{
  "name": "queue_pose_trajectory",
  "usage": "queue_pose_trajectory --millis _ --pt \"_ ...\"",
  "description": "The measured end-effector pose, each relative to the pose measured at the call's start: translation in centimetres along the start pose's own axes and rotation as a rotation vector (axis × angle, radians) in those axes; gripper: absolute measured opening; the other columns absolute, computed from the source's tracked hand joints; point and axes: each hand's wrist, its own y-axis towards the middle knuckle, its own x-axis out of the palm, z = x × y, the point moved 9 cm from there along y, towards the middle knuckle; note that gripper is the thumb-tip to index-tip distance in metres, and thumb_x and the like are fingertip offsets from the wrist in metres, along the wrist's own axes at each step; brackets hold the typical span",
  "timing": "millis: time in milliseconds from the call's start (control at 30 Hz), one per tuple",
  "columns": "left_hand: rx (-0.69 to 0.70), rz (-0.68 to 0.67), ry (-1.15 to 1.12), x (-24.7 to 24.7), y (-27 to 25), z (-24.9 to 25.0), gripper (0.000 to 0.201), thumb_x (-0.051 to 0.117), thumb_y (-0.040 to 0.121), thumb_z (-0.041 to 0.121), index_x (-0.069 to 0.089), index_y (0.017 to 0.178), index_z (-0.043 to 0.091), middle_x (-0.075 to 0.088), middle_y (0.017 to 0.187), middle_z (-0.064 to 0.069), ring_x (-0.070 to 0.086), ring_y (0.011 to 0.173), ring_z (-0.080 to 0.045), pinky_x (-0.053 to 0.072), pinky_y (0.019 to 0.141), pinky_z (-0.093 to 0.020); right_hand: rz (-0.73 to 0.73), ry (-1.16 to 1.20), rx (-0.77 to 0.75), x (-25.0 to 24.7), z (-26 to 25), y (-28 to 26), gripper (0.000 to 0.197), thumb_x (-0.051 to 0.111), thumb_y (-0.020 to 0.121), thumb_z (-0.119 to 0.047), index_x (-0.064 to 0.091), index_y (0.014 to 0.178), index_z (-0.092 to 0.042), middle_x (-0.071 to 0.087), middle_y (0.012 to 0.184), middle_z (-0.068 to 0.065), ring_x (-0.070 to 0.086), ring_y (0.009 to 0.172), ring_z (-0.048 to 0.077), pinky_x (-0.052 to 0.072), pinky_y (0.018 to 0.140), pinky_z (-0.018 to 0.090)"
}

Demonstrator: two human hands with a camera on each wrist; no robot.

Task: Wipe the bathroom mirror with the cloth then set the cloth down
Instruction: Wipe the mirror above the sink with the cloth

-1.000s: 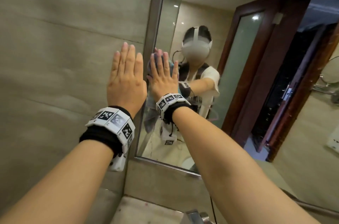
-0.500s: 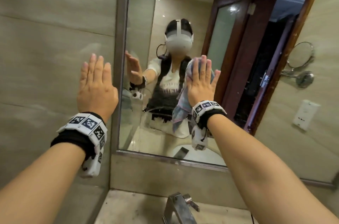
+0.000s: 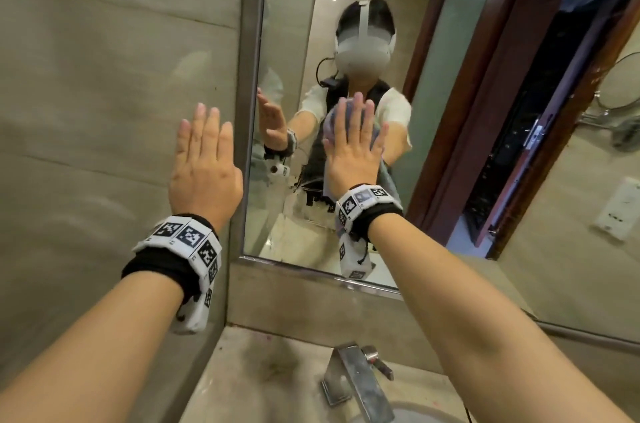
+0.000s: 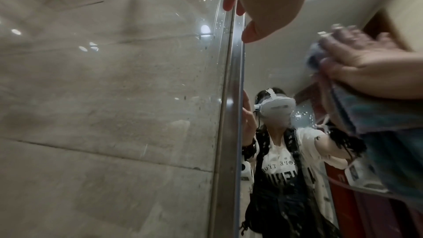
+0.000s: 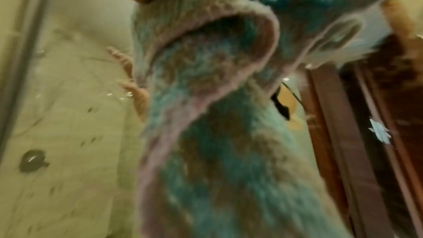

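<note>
cloth point(image 3: 333, 121) under my right hand point(image 3: 353, 148), flat against the mirror point(image 3: 298, 41).
i see my right hand's fingers straight and spread, pressing the blue-grey cloth onto the glass near its lower left part, the rest of the cloth hanging below my wrist. my left hand point(image 3: 204, 173) lies open-palmed on the tiled wall point(image 3: 104, 76), just beside the mirror's metal frame point(image 3: 247, 76). a faucet point(image 3: 356, 377) stands below.
</note>
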Motion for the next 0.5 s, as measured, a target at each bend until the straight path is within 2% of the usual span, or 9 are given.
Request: queue_pose_trajectory --millis 67,133,200,267,367,500 --pt "0.010 -0.004 0.028 0.4 -0.2 0.0 0.056 0.052 0.073 0.003 0.048 0.128 -0.005 0.043 0.141 -0.024 0.033 0.137 -0.038 -0.006 0.117 -0.034 -0.075 -0.026 -0.221 1.7 -4.3 -0.7 0.067 0.048 0.090 -0.027 0.015 0.148 -0.015 0.004 0.159 0.010 -0.002 0.146 0.027 -0.019 0.113 0.047" --pt "0.016 0.005 0.057 0.6 -0.2 -0.1 0.056 0.055 0.071 0.003 0.050 0.127 -0.004 0.045 0.140 -0.023 0.035 0.136 -0.037 -0.005 0.117 -0.035 -0.155 -0.130 -0.357 3.7 -7.8 -1.8 0.075 0.054 0.084 -0.027 0.017 0.149 -0.016 0.013 0.159 0.007 0.009 0.146 0.027 -0.020 0.111 0.051" --pt "0.023 0.026 0.073 0.6 -0.2 -0.1 0.055 0.055 0.072 0.005 0.050 0.126 -0.003 0.045 0.140 -0.023 0.037 0.135 -0.037 -0.003 0.116 -0.036 -0.193 -0.185 -0.377 4.9 -9.8 -2.8 0.081 0.060 0.078 -0.029 0.021 0.148 -0.016 0.023 0.156 0.006 0.019 0.145 0.025 -0.016 0.111 0.053" --pt "0.037 0.033 0.088 0.7 -0.2 -0.1 0.055 0.053 0.073 0.007 0.049 0.127 -0.003 0.045 0.140 -0.023 0.037 0.135 -0.037 0.000 0.117 -0.038 -0.182 -0.193 -0.408 5.5 -11.1 -4.1 0.075 0.058 0.083 -0.028 0.021 0.148 -0.016 0.025 0.156 0.006 0.022 0.144 0.024 -0.019 0.112 0.052" --pt "0.047 0.028 0.109 0.8 -0.2 0.0 0.054 0.047 0.075 0.011 0.048 0.127 -0.002 0.044 0.141 -0.023 0.037 0.135 -0.037 0.007 0.115 -0.040 -0.221 -0.187 -0.535 6.5 -11.5 -5.9 0.071 0.054 0.087 -0.024 0.019 0.148 -0.016 0.023 0.157 0.004 0.021 0.145 0.022 -0.024 0.112 0.050" --pt "0.033 0.033 0.105 0.9 -0.1 0.2 0.053 0.053 0.074 0.007 0.049 0.126 -0.003 0.045 0.140 -0.024 0.037 0.135 -0.038 0.006 0.115 -0.040 -0.254 -0.207 -0.687 5.6 -9.4 -6.1 0.059 0.036 0.088 -0.024 0.028 0.147 -0.018 0.029 0.154 0.001 0.027 0.143 0.019 -0.023 0.112 0.048"
